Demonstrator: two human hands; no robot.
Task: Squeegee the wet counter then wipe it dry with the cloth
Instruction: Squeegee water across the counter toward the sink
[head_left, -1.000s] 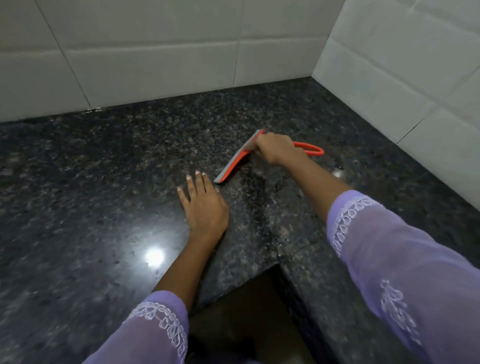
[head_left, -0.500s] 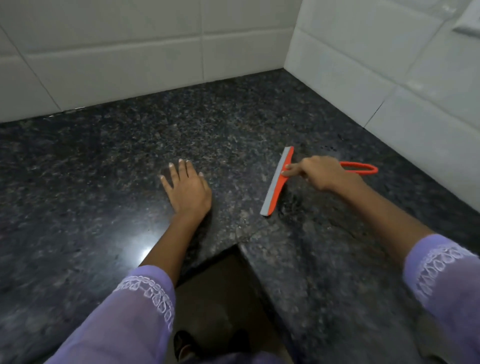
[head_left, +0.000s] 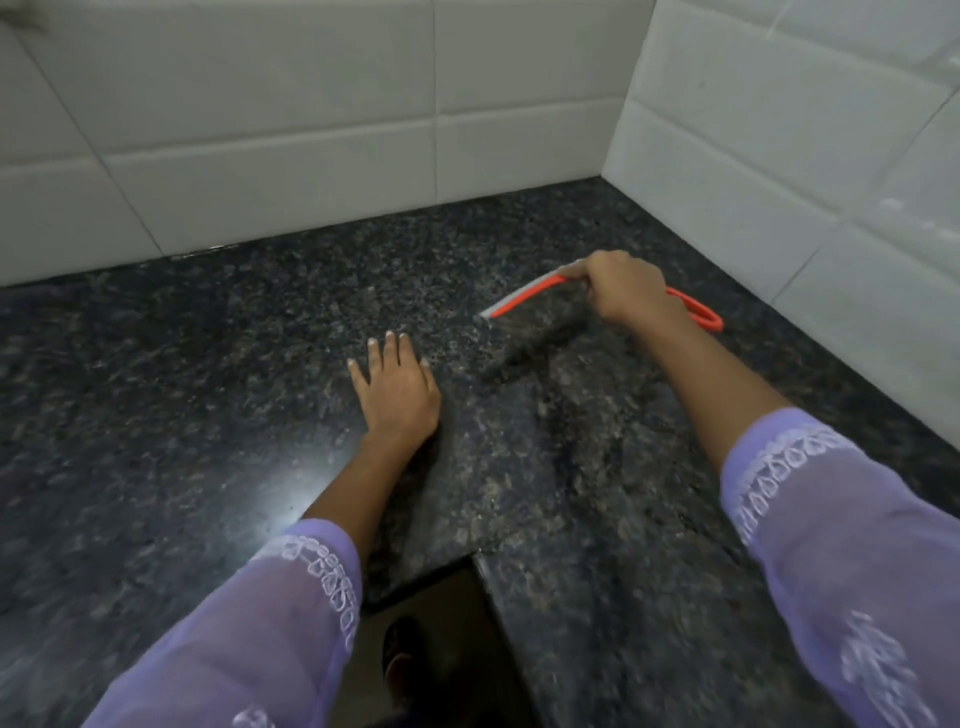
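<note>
2 hands on counter (head_left: 156, 405): right hand (head_left: 626, 291) grip around squeegee (head_left: 524, 297); left hand (head_left: 397, 392) flat, fingers apart.

Two walls (head_left: 291, 130) clad in white rectangular tiles with grey grout lines meet at an inside corner at upper right. The dark speckled granite tabletop (head_left: 156, 389) runs in an L along both walls. A bright ceiling-light reflection (head_left: 272, 499) shows on its polished surface left of centre. The floor (head_left: 441, 623) beyond the notched near edge is dim and brownish.
</note>
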